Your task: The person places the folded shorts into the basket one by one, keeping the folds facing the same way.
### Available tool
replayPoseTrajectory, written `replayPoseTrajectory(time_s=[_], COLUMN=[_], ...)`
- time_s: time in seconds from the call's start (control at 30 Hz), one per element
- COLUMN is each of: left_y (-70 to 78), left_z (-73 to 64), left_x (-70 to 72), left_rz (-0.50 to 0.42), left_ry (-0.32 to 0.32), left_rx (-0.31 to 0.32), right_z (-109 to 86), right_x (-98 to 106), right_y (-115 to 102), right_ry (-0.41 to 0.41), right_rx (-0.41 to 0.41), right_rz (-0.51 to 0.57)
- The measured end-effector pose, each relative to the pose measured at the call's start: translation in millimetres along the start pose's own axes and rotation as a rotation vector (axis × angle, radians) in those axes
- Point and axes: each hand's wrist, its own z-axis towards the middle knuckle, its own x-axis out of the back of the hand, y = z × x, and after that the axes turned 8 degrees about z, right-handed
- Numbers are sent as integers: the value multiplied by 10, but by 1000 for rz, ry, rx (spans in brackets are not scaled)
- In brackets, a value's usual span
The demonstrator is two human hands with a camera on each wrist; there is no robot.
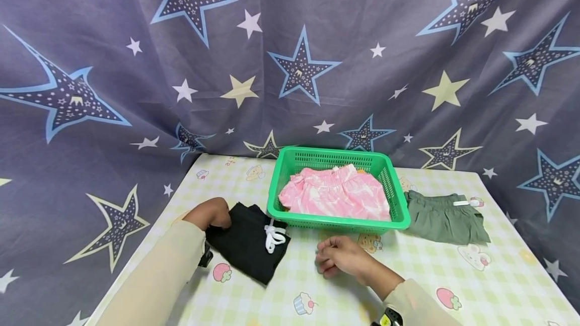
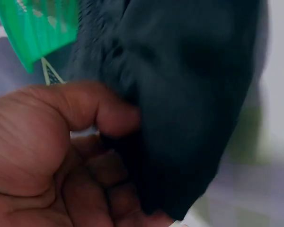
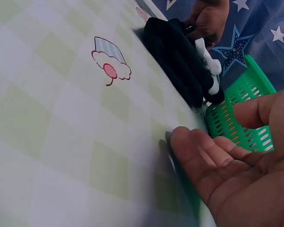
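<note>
Black shorts with a white drawstring lie at the left of the table, beside the green basket. My left hand pinches their left edge; in the left wrist view the thumb presses the dark cloth from above, with the fingers beneath it. To the right of the shorts, in front of the basket, my right hand holds nothing. Its fingers are loosely bent, low over the tablecloth, with the thumb apart from them.
The green basket at the back middle contains pink patterned shorts, with a bit of orange cloth behind. Dark green shorts with a white tag lie right of it. A checked tablecloth covers the table; a starry curtain hangs behind.
</note>
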Motion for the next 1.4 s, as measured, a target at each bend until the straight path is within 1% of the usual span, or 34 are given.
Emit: replayPoseTrajectory(time_s=[0.17, 0.2, 0.27, 0.4, 0.47, 0.63, 0.83, 1.0, 1.13, 1.23, 1.33, 1.4], left_y=[150, 178, 234, 326, 364, 450, 539, 590, 633, 671, 720, 756], left_z=[-90, -104, -129, -148, -156, -206, -300, -330, -354, -364, -371, -377], left_x=[-43, -56, -76, -141, -189, -327, -482, -582, -650, -676, -690, -701], left_rz=[-238, -268, -298, -316, -343, -466, -588, -690, -763, -802, -815, -827], left_ry=[-120, -140, -168, -172, -175, -186, -157, -169, -173, -181, -178, -173], left_rx=[3, 1, -11, -26, -24, -14, -31, -37, -56, -74, -82, -80], right_z=[-10, -10, -14, -36, -52, -76, -65, -48, -67, -86, -110, -132], right_x=[2, 2, 4, 25, 36, 54, 78, 100, 130, 161, 191, 210], right_y=[13, 17, 24, 29, 26, 13, 25, 56, 60, 72, 81, 86], right_ry=[-17, -20, -22, -22, -21, -21, 4, 14, 11, 16, 35, 66], right_rx=[-45, -52, -63, -78, -86, -96, -98, -100, -97, -92, -97, -93], right_rz=[34, 41, 55, 81, 91, 100, 94, 81, 80, 87, 87, 70])
